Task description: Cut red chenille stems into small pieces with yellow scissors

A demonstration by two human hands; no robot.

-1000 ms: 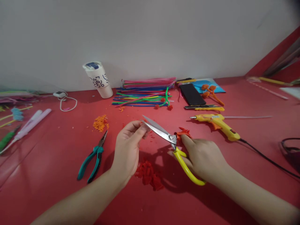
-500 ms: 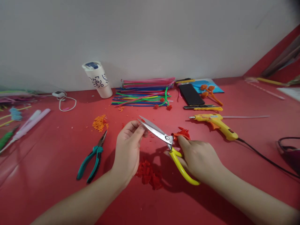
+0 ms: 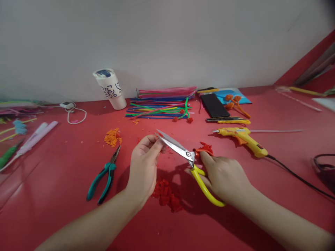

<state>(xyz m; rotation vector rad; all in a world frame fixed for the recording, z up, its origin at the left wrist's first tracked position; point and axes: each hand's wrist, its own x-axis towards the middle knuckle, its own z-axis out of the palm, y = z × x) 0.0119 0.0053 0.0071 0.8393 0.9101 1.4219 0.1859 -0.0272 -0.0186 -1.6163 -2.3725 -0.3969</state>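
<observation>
My right hand [image 3: 226, 176] is closed round the scissors [image 3: 179, 149], which have yellow handles and long metal blades pointing up and left. The blades look nearly closed, and their tips reach my left hand [image 3: 145, 158]. That hand pinches a small red piece [image 3: 160, 134] between thumb and fingertips, right at the blades; most of the piece is hidden. A heap of red cut pieces [image 3: 167, 197] lies on the table below, between my hands. More red pieces [image 3: 207, 147] sit just behind my right hand.
Teal pliers [image 3: 110, 170] and orange scraps [image 3: 112, 137] lie to the left, with a white tumbler [image 3: 111, 89] behind. Coloured pipe cleaners [image 3: 162, 108] are at the back. A phone [image 3: 215, 105], craft knives [image 3: 230, 121] and a yellow glue gun [image 3: 243, 137] with a black cord are right.
The whole view has shifted slightly, so everything sits a little further right. Both hands keep the same grip, and the scissors stay at the red piece.
</observation>
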